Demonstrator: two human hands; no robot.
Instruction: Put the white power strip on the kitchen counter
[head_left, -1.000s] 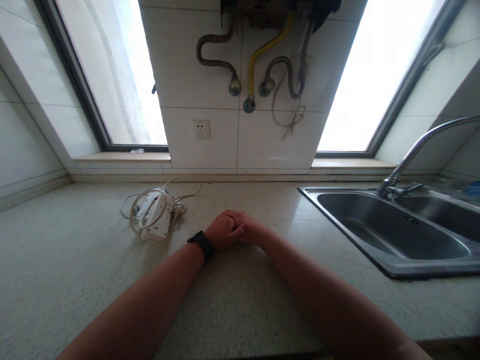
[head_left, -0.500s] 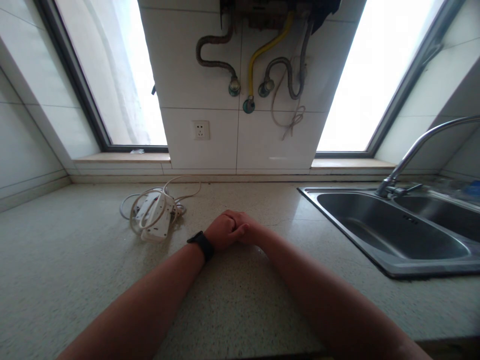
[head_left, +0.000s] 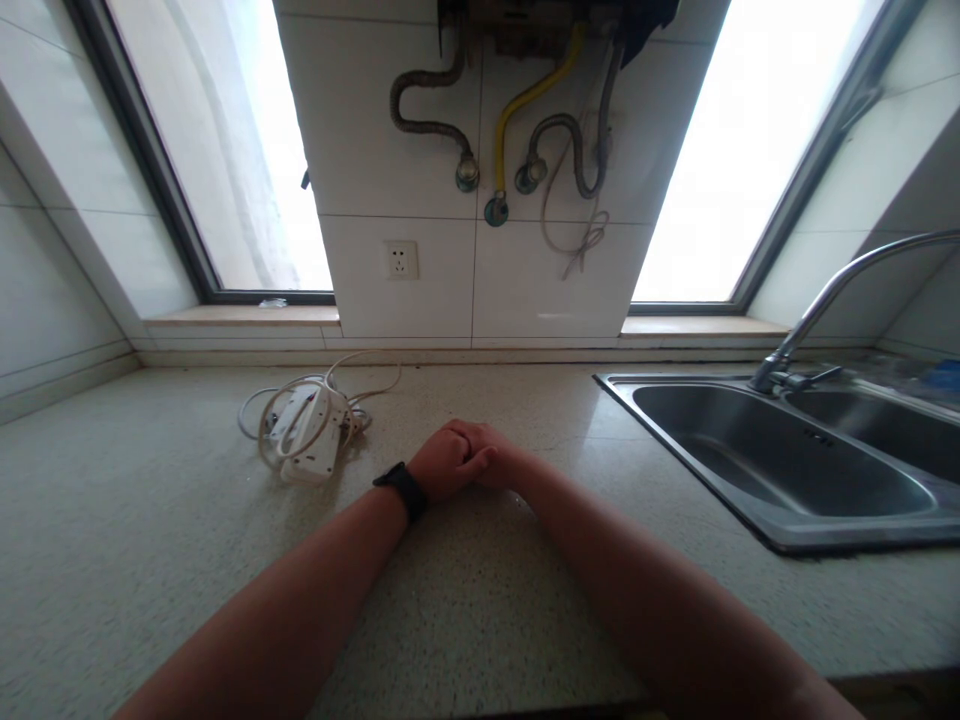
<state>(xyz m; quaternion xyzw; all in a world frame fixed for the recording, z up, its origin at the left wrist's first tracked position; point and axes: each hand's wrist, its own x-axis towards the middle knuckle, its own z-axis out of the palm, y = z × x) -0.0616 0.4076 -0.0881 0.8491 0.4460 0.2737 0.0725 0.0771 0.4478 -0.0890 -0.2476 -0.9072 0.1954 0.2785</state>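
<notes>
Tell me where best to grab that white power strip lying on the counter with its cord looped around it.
Probably grip the power strip across its long white body near the near end, coming from above with the left hand, which rests closest. It lies flat on the countertop, and the cord coils loosely over it, so pinching body and loops together should keep the bundle from trailing.

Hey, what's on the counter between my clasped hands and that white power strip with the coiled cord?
Nothing: in the head view, bare speckled countertop separates the power strip from the left hand, which is clasped with the right hand.

White tiled wall; two bright windows; speckled countertop; steel sink
</notes>
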